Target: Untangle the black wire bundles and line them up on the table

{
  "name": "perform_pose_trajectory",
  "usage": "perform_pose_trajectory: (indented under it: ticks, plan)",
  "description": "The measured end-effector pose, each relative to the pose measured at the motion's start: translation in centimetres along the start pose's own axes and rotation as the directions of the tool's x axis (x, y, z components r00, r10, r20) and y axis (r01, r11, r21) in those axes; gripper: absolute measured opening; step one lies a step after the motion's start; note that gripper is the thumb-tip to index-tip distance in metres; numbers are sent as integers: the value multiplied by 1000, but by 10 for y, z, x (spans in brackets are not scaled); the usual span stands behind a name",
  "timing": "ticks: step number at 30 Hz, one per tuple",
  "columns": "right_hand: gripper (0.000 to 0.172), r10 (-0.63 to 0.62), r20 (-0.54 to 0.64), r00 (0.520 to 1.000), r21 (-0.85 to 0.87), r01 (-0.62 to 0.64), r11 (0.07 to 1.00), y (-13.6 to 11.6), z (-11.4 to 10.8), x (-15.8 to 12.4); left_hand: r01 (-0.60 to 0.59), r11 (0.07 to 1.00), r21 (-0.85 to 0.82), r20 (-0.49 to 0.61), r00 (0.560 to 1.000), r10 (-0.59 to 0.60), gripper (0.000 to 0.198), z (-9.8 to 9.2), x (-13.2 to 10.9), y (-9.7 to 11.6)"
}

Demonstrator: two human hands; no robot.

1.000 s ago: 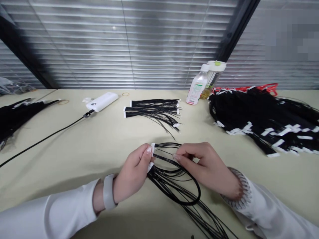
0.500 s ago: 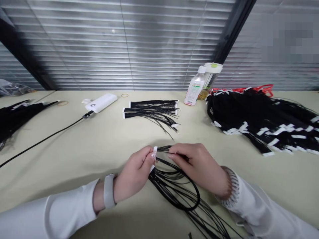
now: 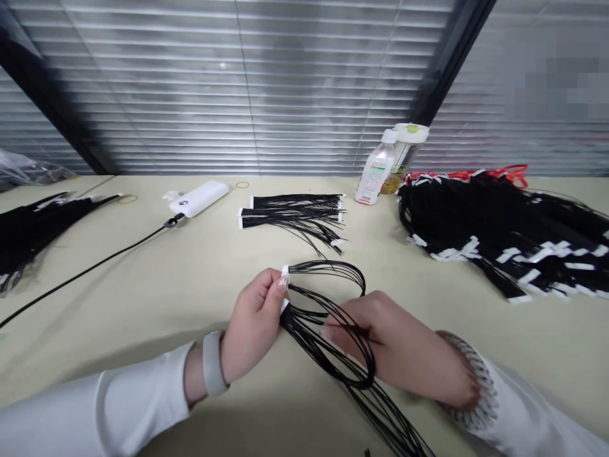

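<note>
In the head view, my left hand (image 3: 254,320) is closed on the white connector ends (image 3: 285,271) of a black wire harness, pinched between thumb and fingers. From there the black wires (image 3: 323,355) loop out to the right and run down toward the table's near edge. My right hand (image 3: 387,346) is closed among these looped wires, thumb and fingers together, with several strands crossing over its fingertips. The exact strands in its grip are partly hidden.
Short black cables (image 3: 295,212) with white connectors lie ahead. A large cable pile (image 3: 499,222) sits to the right, another dark bundle (image 3: 38,231) to the left. Also on the table are a white power bank (image 3: 202,197) with a cord, a bottle (image 3: 375,171) and a lidded cup (image 3: 409,149).
My right hand has moved down and slightly right, away from the connector my left hand holds. The upper wires now arc in a wide loop over it. My left hand keeps its grip.
</note>
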State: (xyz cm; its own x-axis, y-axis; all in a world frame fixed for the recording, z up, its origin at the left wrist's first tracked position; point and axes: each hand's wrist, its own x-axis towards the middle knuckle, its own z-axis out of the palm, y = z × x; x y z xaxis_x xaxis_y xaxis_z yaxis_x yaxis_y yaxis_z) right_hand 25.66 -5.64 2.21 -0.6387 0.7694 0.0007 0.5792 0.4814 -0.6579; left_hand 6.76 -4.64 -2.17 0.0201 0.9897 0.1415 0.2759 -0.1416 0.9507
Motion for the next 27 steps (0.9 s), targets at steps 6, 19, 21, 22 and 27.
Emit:
perform_pose_trajectory:
  ticks: [6, 19, 21, 22, 27]
  plan:
    - [22, 5, 30, 1000, 119, -8, 993, 2, 8, 5, -14, 1000, 1, 33, 999, 14, 28, -1, -1, 1]
    - [21, 16, -110, 994, -322, -51, 945, 4, 8, 4, -1, 1000, -4, 35, 999, 1, 30, 1, 0, -1]
    - [20, 50, -186, 981, -518, -141, 844, 7, 1, 4, 20, 1000, -12, 27, 999, -20, 31, 1, 0, 0]
    - [20, 76, -255, 964, -589, -217, 778, 9, -3, 3, 34, 999, -10, 22, 999, -34, 32, 2, 0, 1]
    - [12, -22, -543, 840, -429, -254, 867, 17, -18, -1, 67, 998, 16, 8, 998, -67, 33, 2, 3, 3]
